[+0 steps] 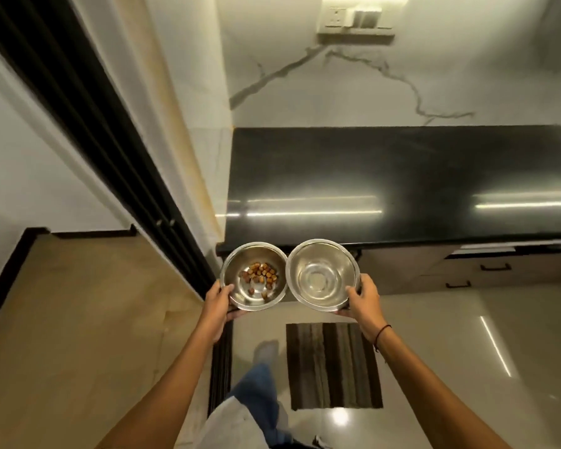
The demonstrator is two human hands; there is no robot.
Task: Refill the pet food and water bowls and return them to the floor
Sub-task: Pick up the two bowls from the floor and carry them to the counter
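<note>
- Gripping one steel bowl apiece, both hands are carrying the pair side by side, rims touching, in the air just near of the counter (402,176) edge.
- On the left, the left hand (219,298) is curling round the near-left rim of the food bowl (254,276), thumb on the lip; only a small scatter of brown kibble (260,276) is lying in its bottom.
- To the right, the right hand (363,299) is holding the near-right rim of the water bowl (323,275) in a like grip; I cannot tell whether it is holding water.
- Judging by this, refilling is not yet done: filling, then setting both on the floor by the striped mat (334,366), is remaining.
</note>
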